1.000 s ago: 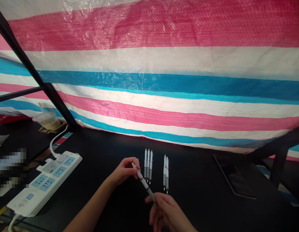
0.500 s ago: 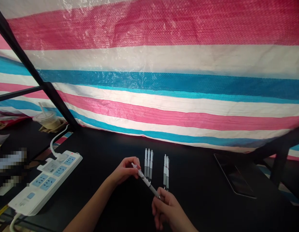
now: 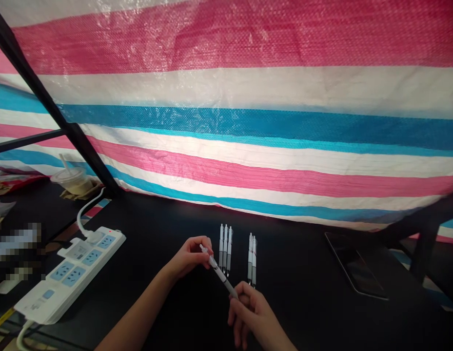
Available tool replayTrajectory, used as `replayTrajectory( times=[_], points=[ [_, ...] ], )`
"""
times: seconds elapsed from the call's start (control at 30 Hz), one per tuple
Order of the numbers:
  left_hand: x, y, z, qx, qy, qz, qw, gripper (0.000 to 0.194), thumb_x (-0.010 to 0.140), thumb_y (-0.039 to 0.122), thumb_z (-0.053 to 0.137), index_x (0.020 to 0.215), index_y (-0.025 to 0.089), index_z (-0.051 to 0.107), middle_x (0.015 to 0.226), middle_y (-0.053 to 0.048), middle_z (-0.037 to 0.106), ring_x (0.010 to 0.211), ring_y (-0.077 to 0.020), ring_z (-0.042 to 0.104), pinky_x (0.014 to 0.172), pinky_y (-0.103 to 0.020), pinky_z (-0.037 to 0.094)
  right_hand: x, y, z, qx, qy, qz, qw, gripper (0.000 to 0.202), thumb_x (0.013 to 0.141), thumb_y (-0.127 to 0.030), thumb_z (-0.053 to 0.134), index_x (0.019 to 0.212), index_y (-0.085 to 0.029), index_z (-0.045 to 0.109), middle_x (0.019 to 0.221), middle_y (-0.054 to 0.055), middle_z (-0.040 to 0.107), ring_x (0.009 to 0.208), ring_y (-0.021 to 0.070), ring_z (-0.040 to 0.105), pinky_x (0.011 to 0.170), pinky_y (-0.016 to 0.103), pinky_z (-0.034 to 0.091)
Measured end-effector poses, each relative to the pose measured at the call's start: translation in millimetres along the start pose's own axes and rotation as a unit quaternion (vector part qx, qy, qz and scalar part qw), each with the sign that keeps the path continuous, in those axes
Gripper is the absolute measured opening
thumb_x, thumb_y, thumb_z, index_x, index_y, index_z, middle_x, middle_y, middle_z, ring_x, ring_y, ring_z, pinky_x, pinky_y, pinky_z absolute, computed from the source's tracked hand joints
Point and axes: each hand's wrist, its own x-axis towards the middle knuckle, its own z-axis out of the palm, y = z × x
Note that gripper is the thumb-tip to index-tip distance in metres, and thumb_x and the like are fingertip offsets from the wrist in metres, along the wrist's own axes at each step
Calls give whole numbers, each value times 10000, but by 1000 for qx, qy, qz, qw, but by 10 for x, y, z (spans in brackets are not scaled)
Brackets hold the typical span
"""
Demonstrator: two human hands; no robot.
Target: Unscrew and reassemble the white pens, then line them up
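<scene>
Right hand [image 3: 250, 310] edged leftward and seemingly pinches the pen [image 3: 221, 276] low; left hand [image 3: 191, 257] clamps its top.

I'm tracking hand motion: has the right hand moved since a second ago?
Yes, slightly: the right hand has shifted up the picture, closer in view to the lower ends of the resting pair of pens.

At the lower centre of the frame, the right hand [image 3: 253, 309] is closed around the grey lower end of a pen [image 3: 222, 277], its fingers bunched; a second ago, one finger jutted out left of the barrel; the pen now slopes less steeply; the knuckles have risen to the tips of two pens [image 3: 254, 258], clear of the hand earlier; a power strip [image 3: 69, 282], lower left, appears slightly higher and farther right.
</scene>
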Motion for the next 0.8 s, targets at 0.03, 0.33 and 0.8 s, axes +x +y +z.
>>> replayTrajectory(
  times=[0.03, 0.33, 0.8],
  points=[
    [0, -3, -2, -1, 0, 0, 1000, 179, 683, 215, 826, 755, 132, 686, 721, -21, 587, 639, -141, 618, 502, -198, 501, -3, -7, 4, -15, 4, -10, 1000, 534, 716, -674, 667, 822, -181, 492, 608, -18, 619, 361, 109, 572, 309, 156, 331],
    [-1, 13, 32, 3, -12, 0, 1000, 189, 678, 239, 835, 779, 127, 719, 736, -31, 590, 634, -142, 596, 562, -234, 479, -15, 21, -16, 95, -51, 68, 992, 608, 801, -746, 490, 683, -152, 541, 441, 10, 570, 295, 79, 464, 305, 159, 248],
    [29, -123, 249, -6, 73, 21, 997, 283, 768, 324, 771, 980, 167, 669, 776, -32, 629, 712, -181, 656, 653, -288, 511, 13, 52, -40, 188, -90, 81, 975, 477, 826, -580, 607, 851, -106, 659, 591, 49, 650, 445, 118, 579, 375, 176, 347]
  ],
)
